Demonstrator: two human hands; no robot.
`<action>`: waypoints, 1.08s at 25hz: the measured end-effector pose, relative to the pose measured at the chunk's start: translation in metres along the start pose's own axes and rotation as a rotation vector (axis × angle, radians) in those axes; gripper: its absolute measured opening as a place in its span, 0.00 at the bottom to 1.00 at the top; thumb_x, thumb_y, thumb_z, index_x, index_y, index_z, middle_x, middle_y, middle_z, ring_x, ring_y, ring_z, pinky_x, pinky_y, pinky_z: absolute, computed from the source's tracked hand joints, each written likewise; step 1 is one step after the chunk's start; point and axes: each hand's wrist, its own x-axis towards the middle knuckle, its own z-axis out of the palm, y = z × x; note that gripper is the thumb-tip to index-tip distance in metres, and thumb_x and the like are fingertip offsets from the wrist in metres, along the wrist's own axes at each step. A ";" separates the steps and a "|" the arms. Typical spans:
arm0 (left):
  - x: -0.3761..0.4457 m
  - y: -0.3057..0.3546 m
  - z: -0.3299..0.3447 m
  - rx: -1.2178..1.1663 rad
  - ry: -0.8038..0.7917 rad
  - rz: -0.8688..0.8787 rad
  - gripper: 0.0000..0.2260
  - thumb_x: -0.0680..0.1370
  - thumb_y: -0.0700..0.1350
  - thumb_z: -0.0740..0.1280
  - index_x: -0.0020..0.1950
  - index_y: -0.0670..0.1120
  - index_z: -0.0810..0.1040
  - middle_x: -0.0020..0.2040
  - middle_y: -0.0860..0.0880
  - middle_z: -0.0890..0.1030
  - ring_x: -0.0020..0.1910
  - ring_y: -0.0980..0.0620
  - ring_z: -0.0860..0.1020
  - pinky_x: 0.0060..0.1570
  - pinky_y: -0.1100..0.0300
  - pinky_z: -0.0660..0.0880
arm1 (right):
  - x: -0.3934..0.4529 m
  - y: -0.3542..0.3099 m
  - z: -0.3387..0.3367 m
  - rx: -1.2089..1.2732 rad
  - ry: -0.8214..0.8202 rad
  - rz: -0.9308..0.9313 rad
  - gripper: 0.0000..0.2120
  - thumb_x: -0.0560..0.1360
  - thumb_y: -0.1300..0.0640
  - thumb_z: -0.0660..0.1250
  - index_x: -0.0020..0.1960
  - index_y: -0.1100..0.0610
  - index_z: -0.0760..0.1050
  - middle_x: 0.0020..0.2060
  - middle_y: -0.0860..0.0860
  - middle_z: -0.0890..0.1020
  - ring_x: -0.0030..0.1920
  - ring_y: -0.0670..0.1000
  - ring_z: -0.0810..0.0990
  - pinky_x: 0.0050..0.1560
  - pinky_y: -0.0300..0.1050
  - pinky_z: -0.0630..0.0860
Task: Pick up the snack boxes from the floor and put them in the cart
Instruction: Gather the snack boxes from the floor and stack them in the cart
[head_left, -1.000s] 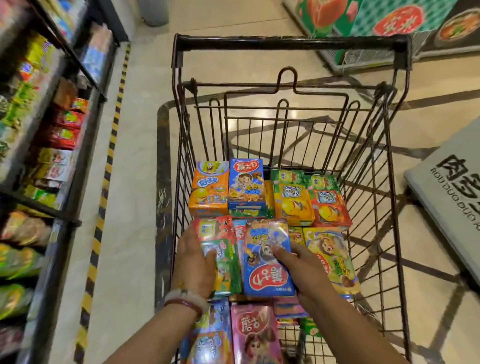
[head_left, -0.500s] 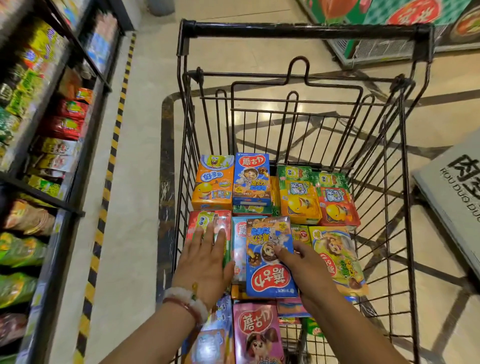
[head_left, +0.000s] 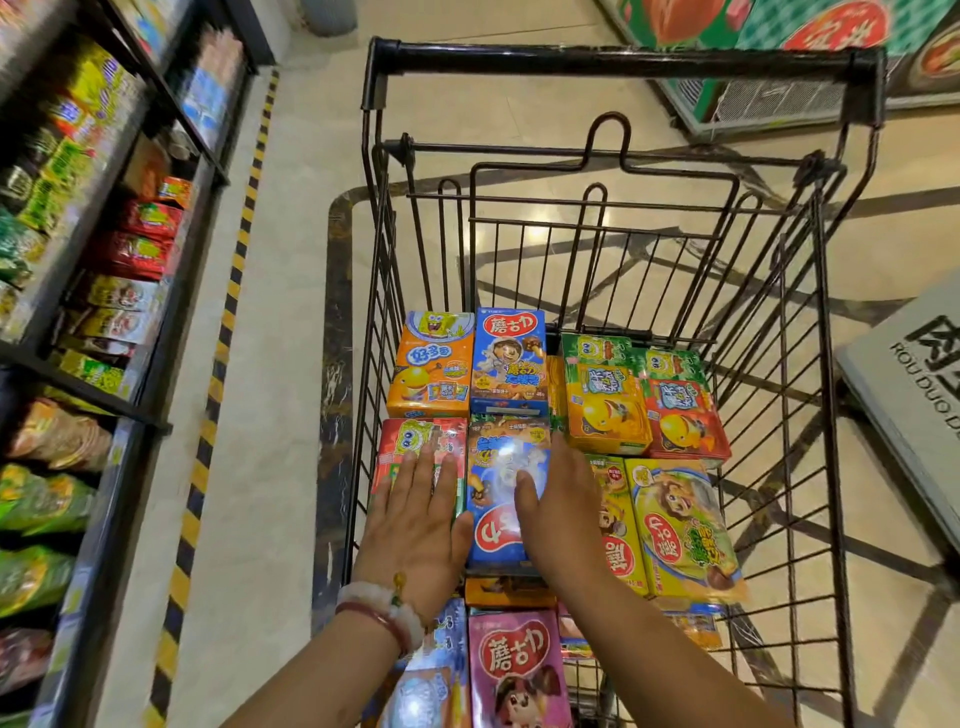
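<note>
Lay flat in cart (head_left: 826, 364): blue box (head_left: 498, 499) between flat, straight-fingered left hand (head_left: 415, 525) and right hand (head_left: 561, 514).

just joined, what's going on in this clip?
A person is packing snack boxes into a black wire shopping cart in a store aisle. The left hand lies flat, fingers straight, on a red snack box at the cart's left side. The right hand presses open against the right edge of a blue snack box beside it. Neither hand grips anything. More boxes cover the cart bottom, including an orange box and a pink box. Snack shelves stand to the left.
</note>
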 end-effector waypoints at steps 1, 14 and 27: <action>0.001 0.000 -0.001 0.008 -0.060 0.014 0.27 0.82 0.55 0.43 0.66 0.41 0.73 0.63 0.40 0.77 0.60 0.41 0.77 0.62 0.51 0.59 | 0.000 0.000 0.000 -0.102 0.073 -0.133 0.23 0.80 0.57 0.59 0.74 0.60 0.63 0.70 0.58 0.68 0.69 0.60 0.67 0.67 0.51 0.66; 0.004 -0.005 -0.036 -0.085 0.022 0.036 0.27 0.82 0.56 0.49 0.78 0.48 0.45 0.79 0.48 0.44 0.77 0.49 0.44 0.73 0.55 0.42 | 0.006 -0.018 -0.015 -0.511 -0.053 -0.412 0.20 0.67 0.56 0.67 0.57 0.63 0.80 0.56 0.63 0.80 0.55 0.66 0.80 0.51 0.59 0.78; -0.146 -0.065 -0.208 0.033 0.307 0.233 0.56 0.53 0.80 0.26 0.77 0.57 0.49 0.78 0.54 0.50 0.76 0.54 0.49 0.73 0.55 0.47 | -0.127 -0.163 -0.157 -0.682 -0.016 -0.828 0.38 0.71 0.32 0.49 0.77 0.49 0.56 0.77 0.56 0.56 0.76 0.59 0.54 0.74 0.60 0.53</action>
